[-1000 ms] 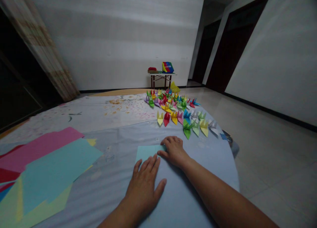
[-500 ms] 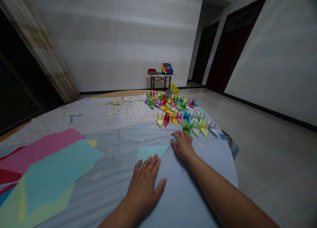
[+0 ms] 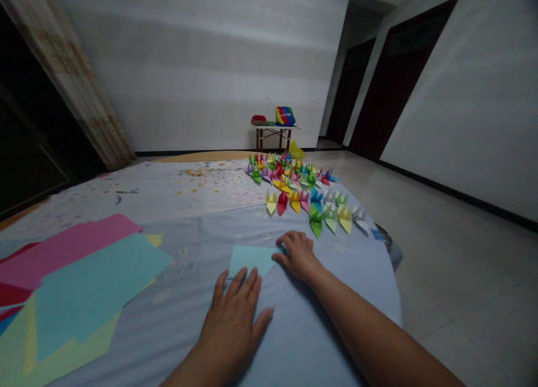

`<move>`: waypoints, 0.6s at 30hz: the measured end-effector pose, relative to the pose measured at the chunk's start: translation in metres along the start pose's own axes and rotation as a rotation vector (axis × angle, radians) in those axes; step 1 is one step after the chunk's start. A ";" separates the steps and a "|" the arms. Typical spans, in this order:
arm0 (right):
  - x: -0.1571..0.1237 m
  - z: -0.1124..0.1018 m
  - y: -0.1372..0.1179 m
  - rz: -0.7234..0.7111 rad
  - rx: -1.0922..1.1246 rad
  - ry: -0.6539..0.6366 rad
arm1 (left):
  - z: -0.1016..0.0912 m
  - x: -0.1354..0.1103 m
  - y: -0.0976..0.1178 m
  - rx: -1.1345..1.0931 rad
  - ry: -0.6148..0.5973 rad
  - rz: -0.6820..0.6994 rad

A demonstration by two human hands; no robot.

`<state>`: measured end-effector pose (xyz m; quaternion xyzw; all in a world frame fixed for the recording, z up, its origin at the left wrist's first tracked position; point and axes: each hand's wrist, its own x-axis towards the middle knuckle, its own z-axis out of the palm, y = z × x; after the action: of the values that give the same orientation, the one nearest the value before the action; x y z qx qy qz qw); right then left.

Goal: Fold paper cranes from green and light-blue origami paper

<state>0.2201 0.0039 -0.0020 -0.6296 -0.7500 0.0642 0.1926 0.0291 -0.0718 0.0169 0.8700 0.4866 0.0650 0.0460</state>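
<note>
A folded light-blue paper [image 3: 249,259] lies on the pale blue sheet [image 3: 294,342] in front of me. My left hand [image 3: 231,320] lies flat and open, its fingertips resting on the paper's near edge. My right hand [image 3: 297,256] presses its fingers down on the paper's right corner, palm down, holding nothing. Beyond the hands stand rows of several folded paper cranes [image 3: 313,203] in many colours.
Large loose sheets lie at the left: teal [image 3: 92,286], pink [image 3: 63,247], yellow-green [image 3: 54,353]. A white spattered cloth [image 3: 168,188] covers the floor beyond. A small table [image 3: 273,132] with a colourful box stands at the far wall. Bare tiled floor [image 3: 454,264] at right.
My right hand slid out to the paper's right tip, then came back left onto its corner. My left hand shifted slightly left and nearer.
</note>
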 end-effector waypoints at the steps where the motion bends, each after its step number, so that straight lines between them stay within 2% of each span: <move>1: 0.001 0.000 0.000 -0.004 0.003 -0.006 | -0.002 -0.001 0.000 0.010 0.001 -0.009; 6: 0.002 0.000 0.001 -0.031 0.014 -0.022 | -0.010 0.001 0.005 0.056 0.024 -0.062; 10: 0.002 0.000 0.001 -0.047 0.023 -0.006 | -0.008 0.003 0.008 0.062 0.050 -0.039; 18: 0.002 0.001 0.002 -0.043 0.032 0.000 | 0.000 0.005 0.009 0.096 -0.023 -0.057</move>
<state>0.2212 0.0060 -0.0028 -0.6103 -0.7621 0.0721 0.2040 0.0393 -0.0723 0.0189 0.8577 0.5131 0.0303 0.0113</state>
